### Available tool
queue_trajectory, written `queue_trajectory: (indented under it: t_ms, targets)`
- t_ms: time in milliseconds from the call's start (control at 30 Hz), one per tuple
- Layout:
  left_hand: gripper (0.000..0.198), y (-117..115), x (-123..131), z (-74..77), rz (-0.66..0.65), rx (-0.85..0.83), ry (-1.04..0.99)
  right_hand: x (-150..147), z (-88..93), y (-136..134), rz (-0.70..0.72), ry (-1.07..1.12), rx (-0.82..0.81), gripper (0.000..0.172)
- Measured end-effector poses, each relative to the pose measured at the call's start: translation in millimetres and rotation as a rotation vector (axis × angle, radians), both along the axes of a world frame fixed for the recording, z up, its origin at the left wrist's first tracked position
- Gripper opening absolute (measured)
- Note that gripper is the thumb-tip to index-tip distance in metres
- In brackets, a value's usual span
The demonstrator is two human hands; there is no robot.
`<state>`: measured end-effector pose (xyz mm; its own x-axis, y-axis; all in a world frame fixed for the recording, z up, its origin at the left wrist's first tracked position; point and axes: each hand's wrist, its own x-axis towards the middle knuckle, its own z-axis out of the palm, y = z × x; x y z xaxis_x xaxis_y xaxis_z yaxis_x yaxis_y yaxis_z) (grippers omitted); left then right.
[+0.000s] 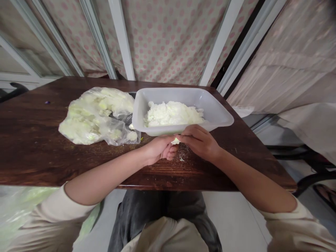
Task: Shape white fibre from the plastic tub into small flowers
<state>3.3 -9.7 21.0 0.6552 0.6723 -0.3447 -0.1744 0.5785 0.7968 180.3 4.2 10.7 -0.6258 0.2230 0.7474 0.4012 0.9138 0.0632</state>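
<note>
A small, pale yellow-white, petal-like piece [175, 141] sits between my two hands, just in front of the white tub. My left hand [163, 147] pinches it from the left with its fingers curled. From the right, my right hand [200, 141] grips at the same piece with thumb and fingertips; its exact hold is partly hidden. Behind my hands stands the white plastic tub [217, 113], holding a heap of whitish, crumbly-looking pieces [173, 113]. To its left lies a clear plastic bag [91, 119] full of pale yellow-green pieces, its mouth toward the tub.
Small crumbs and a scrap [181, 159] lie on the dark wooden table [86, 164] below my hands. The table's near edge is close to my lap. A dotted curtain [173, 42] behind white frames borders the far side. Another filled plastic bag [21, 206] sits at lower left.
</note>
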Motion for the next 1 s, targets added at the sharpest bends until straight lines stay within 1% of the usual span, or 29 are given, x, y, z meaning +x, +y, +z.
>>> queue_trajectory:
  t_ms: [133, 267, 367, 467, 533, 633, 700, 733, 800, 900, 1000]
  targets:
    - [0.023, -1, 1, -0.1, 0.0, -0.025, 0.004, 1, 0.0, 1, -0.009, -0.014, 0.029, 0.012]
    - [0.031, -1, 1, 0.7, 0.023, -0.056, -0.014, 1, 1.4, 1, -0.061, -0.049, 0.076, 0.009]
    - [0.038, 1, 0, 1.5, -0.002, -0.081, -0.065, 2, 2.5, 1, -0.104, -0.046, 0.112, 0.01]
    - [0.037, 2, -2, 3.0, -0.04, -0.082, -0.126, 2, 4.1, 2, -0.125, -0.02, 0.114, 0.012]
    - [0.036, 2, -3, 3.8, -0.02, -0.093, -0.149, 2, 5.1, 2, -0.122, -0.02, 0.102, 0.013]
    - [0.037, -1, -1, 3.7, 0.036, -0.111, -0.163, 3, 6.1, 2, -0.081, -0.041, 0.106, 0.014]
    - [0.036, -4, 0, 2.9, 0.054, -0.085, -0.159, 4, 6.7, 2, -0.045, -0.06, 0.096, 0.012]
    - [0.034, -4, 1, 2.4, 0.062, -0.056, -0.152, 4, 7.0, 1, -0.031, -0.066, 0.073, 0.011]
    - [0.028, -5, 3, 1.2, 0.093, 0.032, -0.131, 3, 7.5, 0, -0.028, -0.068, -0.023, 0.017]
    - [0.023, -4, 3, -1.3, 0.108, 0.185, -0.075, -1, 8.9, -5, -0.073, -0.044, -0.221, 0.025]
    - [0.022, -1, 2, -4.8, 0.073, 0.299, -0.032, -2, 12.5, -9, -0.143, 0.032, -0.45, 0.025]
